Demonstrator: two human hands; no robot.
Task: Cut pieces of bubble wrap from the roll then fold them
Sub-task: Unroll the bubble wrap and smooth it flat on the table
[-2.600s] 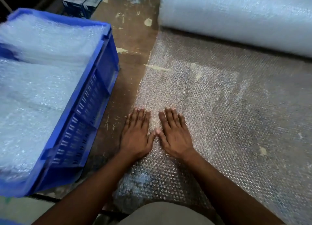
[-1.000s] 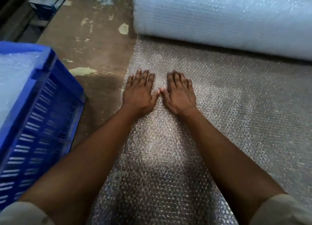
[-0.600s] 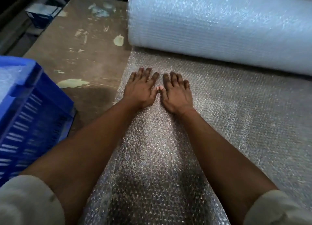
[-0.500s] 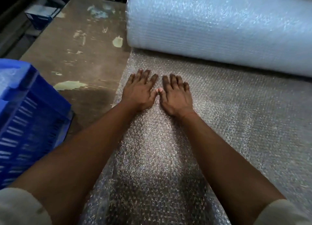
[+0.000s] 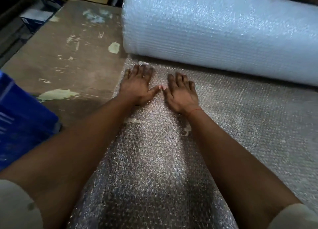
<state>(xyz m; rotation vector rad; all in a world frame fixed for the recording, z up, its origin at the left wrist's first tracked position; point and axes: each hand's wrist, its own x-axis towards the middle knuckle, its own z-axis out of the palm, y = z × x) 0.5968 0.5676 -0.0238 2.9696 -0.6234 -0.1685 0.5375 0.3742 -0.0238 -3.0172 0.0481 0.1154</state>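
Observation:
A big roll of bubble wrap (image 5: 215, 31) lies across the back of the brown table (image 5: 68, 56). Its unrolled sheet (image 5: 249, 125) covers the table from the roll toward me. My left hand (image 5: 137, 86) presses flat on the sheet near its left edge, fingers straight and pointing at the roll. Just to its right my right hand (image 5: 180, 93) also lies flat on the sheet, fingers spread. The two thumb tips nearly touch. Both sets of fingertips are a short way in front of the roll.
A blue plastic crate (image 5: 22, 122) stands at the left edge of the table. Dark boxes (image 5: 37, 19) sit on the floor beyond the table's far left corner. The bare tabletop left of the sheet is scuffed and patchy.
Both hands have slid forward along the sheet from near me to just in front of the roll, staying flat. The crate has dropped out toward the left of the view.

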